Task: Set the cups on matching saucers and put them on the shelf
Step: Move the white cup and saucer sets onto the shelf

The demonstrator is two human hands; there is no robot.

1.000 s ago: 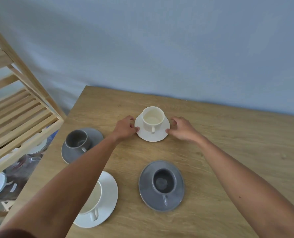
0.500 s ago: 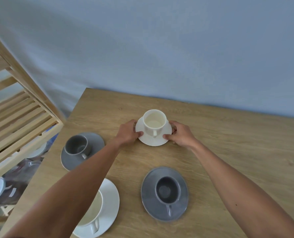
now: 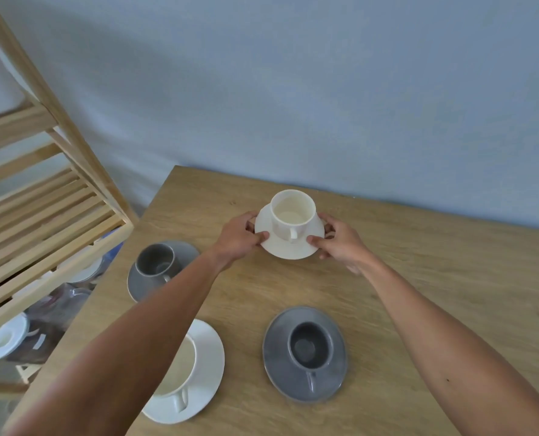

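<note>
A cream cup (image 3: pixel 292 213) stands on a cream saucer (image 3: pixel 288 249), raised a little above the wooden table (image 3: pixel 435 278). My left hand (image 3: pixel 241 237) grips the saucer's left rim and my right hand (image 3: pixel 337 243) grips its right rim. Nearer me, a grey cup (image 3: pixel 309 344) rests on a grey saucer (image 3: pixel 277 366). At the left another grey cup (image 3: pixel 156 262) sits on its grey saucer (image 3: pixel 186 250). A white cup (image 3: pixel 180 376) on a white saucer (image 3: pixel 208 357) is partly hidden by my left forearm.
A slatted wooden shelf (image 3: pixel 41 215) stands left of the table, its corner close to the table's left edge. Below it lie a white dish (image 3: pixel 3 341) and other crockery. A pale blue wall runs behind the table.
Both hands closed on the cream saucer's rims and lifted it, with its cup, off the table. The view has tilted slightly upward.
</note>
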